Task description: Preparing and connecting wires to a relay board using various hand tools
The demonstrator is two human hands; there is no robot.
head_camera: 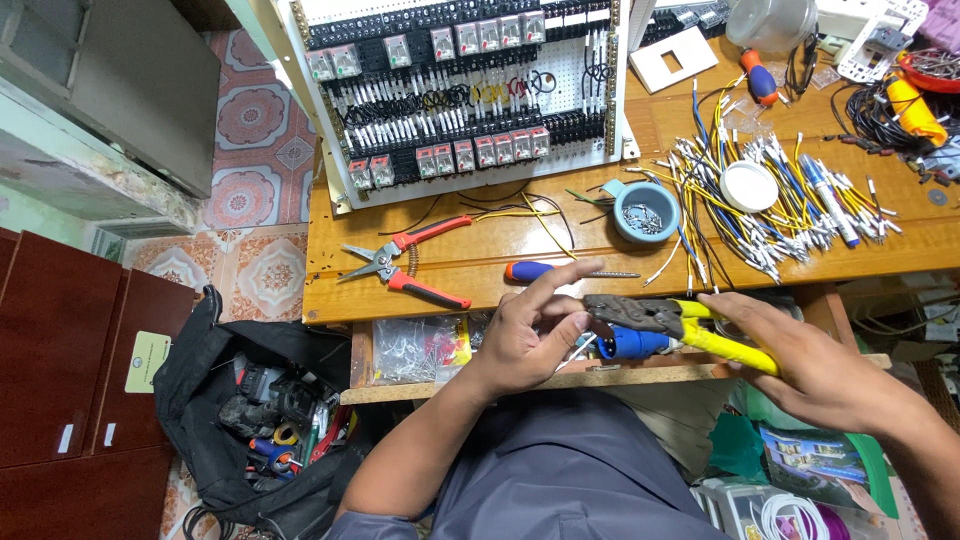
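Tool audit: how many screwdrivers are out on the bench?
2. One blue-and-orange-handled screwdriver lies at the bench's front edge, just above the left hand. Another screwdriver with an orange-and-blue handle lies near the clear plastic tub at the back. Wire piles may hide more.

I logged: patterned floor tiles (pixel 262 120), dark red cabinet (pixel 70 360) at left, grey cupboard (pixel 130 70) above it, wooden workbench (pixel 480 255), black tool bag (pixel 255 420) on the floor.
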